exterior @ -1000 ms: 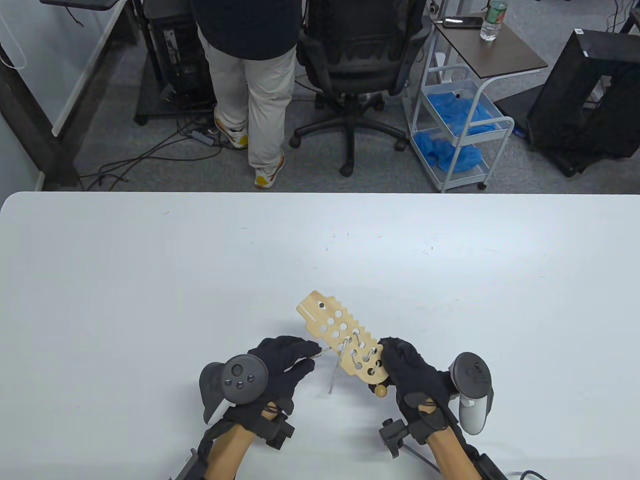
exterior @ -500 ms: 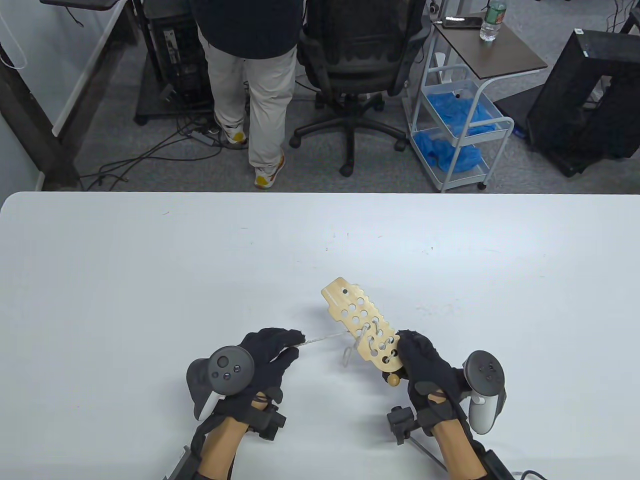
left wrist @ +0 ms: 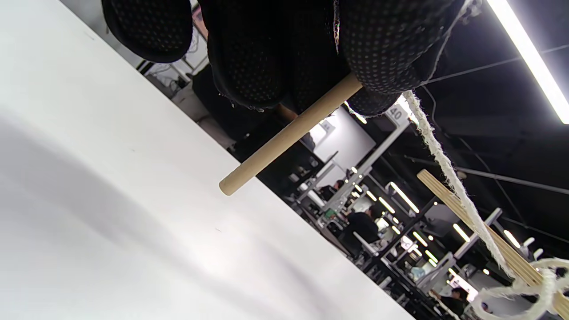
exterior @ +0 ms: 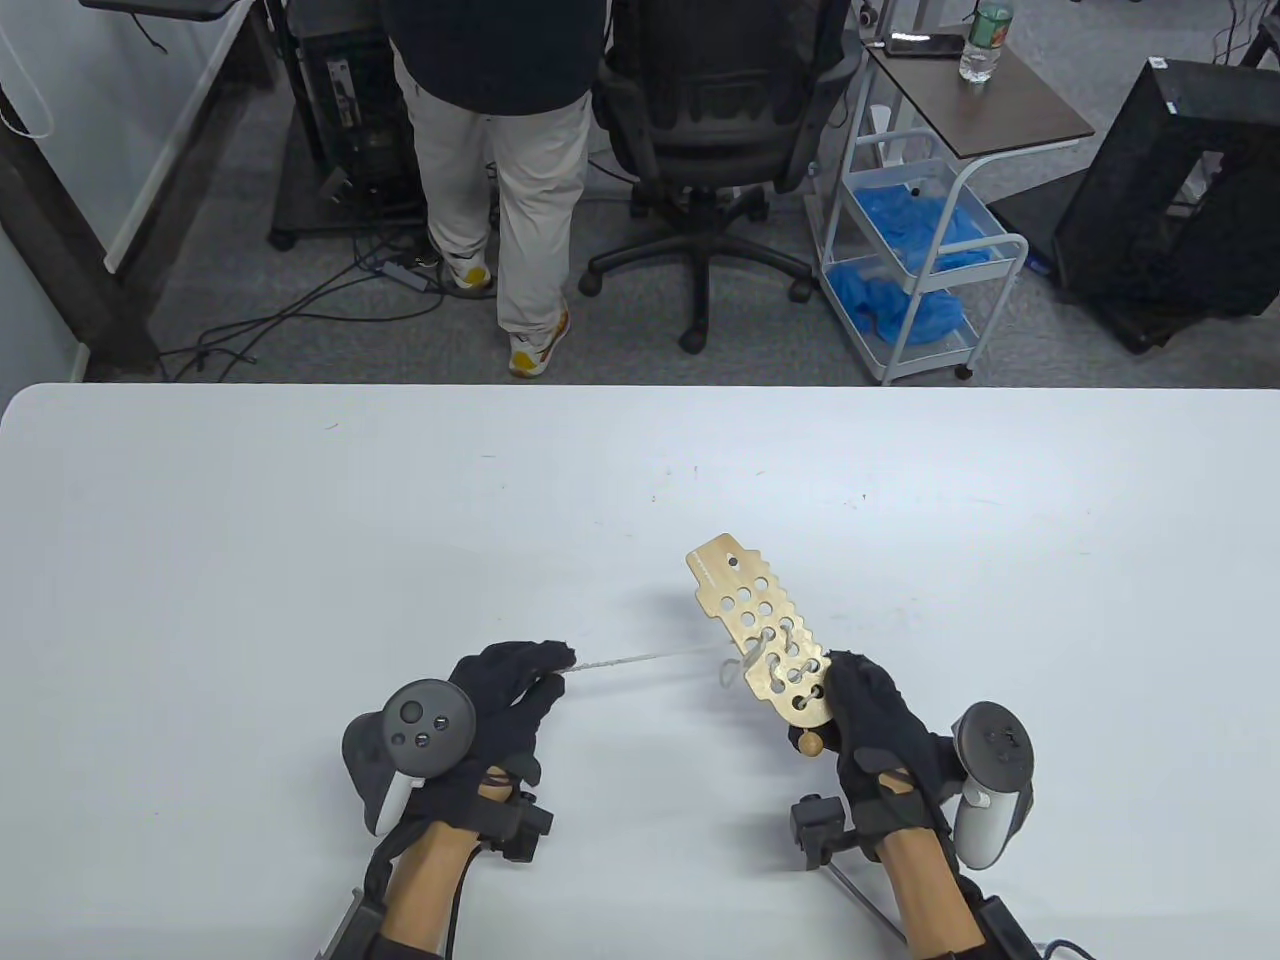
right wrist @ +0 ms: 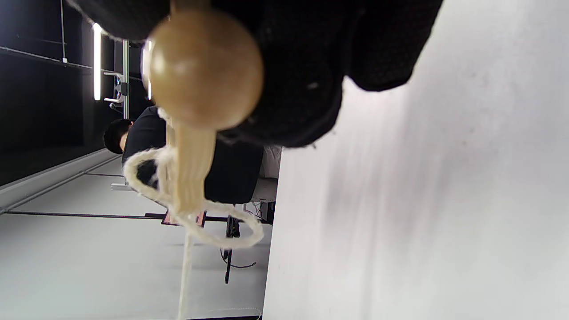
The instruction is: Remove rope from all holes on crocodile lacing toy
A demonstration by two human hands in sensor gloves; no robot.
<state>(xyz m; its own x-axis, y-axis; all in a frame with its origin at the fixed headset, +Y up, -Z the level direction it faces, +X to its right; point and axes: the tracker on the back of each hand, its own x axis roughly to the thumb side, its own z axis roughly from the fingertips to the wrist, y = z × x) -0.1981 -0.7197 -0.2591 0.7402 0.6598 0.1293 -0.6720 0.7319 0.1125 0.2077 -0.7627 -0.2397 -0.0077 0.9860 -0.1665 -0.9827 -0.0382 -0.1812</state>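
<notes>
Rope [exterior: 650, 660] stretches tight from your left hand [exterior: 500, 690], which pinches its wooden needle [left wrist: 289, 133], to the crocodile toy [exterior: 765, 635]. Your right hand [exterior: 880, 730] grips the toy's near end, lifted above the counter [exterior: 300, 550]. Rope fills only the holes near that hand.

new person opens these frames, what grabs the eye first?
The pale wooden crocodile lacing board, held up off the white table at its near end by the right hand. Next, the white rope stretched taut from the board's holes to the left hand, which also grips a wooden needle stick. A person stands beyond the table.
</notes>
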